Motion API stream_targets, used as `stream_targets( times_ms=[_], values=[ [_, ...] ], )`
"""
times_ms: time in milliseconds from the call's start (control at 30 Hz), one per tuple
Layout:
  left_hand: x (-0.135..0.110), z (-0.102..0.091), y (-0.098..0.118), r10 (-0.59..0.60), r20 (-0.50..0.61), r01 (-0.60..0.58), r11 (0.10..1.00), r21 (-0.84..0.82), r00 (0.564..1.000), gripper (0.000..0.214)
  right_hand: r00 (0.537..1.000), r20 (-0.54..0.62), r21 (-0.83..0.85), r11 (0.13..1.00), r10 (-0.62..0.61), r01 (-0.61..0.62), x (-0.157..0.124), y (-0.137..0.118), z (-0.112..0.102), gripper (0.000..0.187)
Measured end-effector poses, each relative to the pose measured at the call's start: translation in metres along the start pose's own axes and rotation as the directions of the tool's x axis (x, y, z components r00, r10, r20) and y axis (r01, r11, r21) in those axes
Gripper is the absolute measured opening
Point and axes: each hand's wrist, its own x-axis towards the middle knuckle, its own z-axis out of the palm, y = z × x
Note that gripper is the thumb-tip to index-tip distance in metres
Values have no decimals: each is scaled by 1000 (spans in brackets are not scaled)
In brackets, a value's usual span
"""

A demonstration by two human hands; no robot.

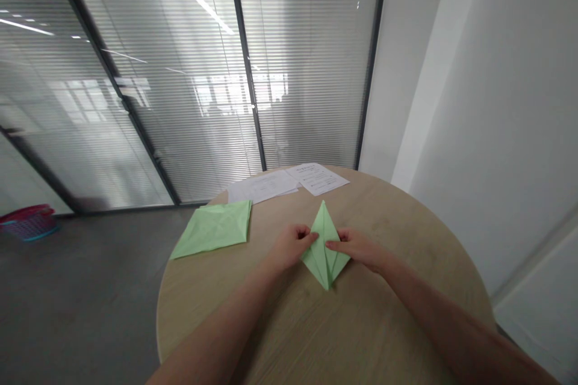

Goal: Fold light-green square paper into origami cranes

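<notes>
**Folded green paper [323, 224] pinched from both sides**

My left hand [291, 246] pinches the paper's left side, thumb on top, and my right hand [359, 248] pinches its right side the same way. The kite-shaped fold lies directly between them, one tip pointing away from me, the other toward me, over the counter [388, 313]. Left of my left hand, well apart, green sheets [214, 227] lie at the counter's edge. Beyond both hands are white printed sheets [318, 178]. Far left, a basket [29, 225] stands on the floor [108, 289].
</notes>
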Motion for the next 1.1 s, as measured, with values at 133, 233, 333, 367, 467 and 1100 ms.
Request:
stream_targets(
  times_ms=[133, 233, 333, 367, 467, 1100],
  values=[
    [3, -1, -3, 10, -65, -12, 1000, -27, 998, 37, 997, -73, -57, 998, 37, -41, 0, -4, 0, 50],
    [2, 2, -3, 39, -70, -41, 999, -29, 997, 28, 993, -116, -55, 998, -2, -5, 0, -6, -1, 50],
    [0, 5, -3, 81, -132, -87, 995, -39, 988, 24, 986, -163, -37, 999, -30, 24, 2, -6, -1, 52],
    [-1, 6, -2, 98, -152, -108, 993, -53, 983, 28, 983, -180, -27, 999, -34, 30, 2, -6, -1, 53],
    [-2, 8, -1, 151, -160, -173, 977, -129, 975, 28, 971, -237, 30, 999, -14, 22, 3, -6, -1, 55],
    [-3, 15, 0, 126, -44, -133, 961, -242, 991, 19, 894, -364, -303, 941, -262, 153, 4, -8, -6, 47]
  ],
)
